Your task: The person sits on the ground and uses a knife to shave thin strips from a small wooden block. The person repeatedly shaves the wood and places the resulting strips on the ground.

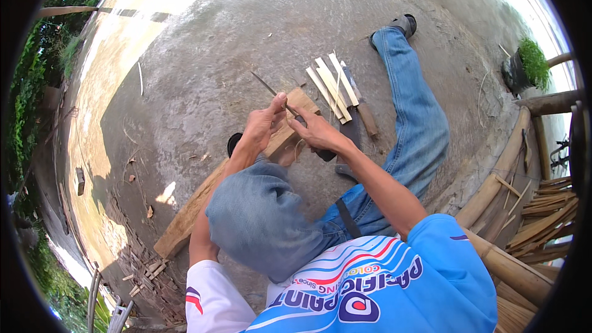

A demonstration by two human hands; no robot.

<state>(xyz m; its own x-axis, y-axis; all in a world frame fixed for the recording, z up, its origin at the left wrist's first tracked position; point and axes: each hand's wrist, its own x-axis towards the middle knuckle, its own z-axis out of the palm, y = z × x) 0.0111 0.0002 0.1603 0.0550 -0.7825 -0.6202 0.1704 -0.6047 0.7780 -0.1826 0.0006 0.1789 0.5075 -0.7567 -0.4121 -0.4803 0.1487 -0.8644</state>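
Skin could get cut here, and that worries me most. The left hand (pixel 265 124) pinches a thin dark tool (pixel 264 84) between thumb and fingers, and the right hand (pixel 320 131) is wrapped around the back part of it. The tool is over the far end of a thick wood bar (pixel 190 214), with its tip poking out ahead and to the left. It looks like a knife to me. If so, a slip of the right hand could push its edge into the left fingers. The left knee (pixel 259 209) is bent up close behind, so a hard pull back could hurt that too. A swing of the right arm (pixel 385 191) could bump the pale strips (pixel 343 80) or the brown handle (pixel 367 120) beside them.

I can't see which side of the tool is sharp, and the fingers hide its middle. I can't tell if it touches the wood. A dark lump (pixel 325 155) sticks out under the right hand; it may be the tool's end or something else. The left arm (pixel 201 234) covers some of the bar, and the left shoe (pixel 233 142) is mostly hidden.
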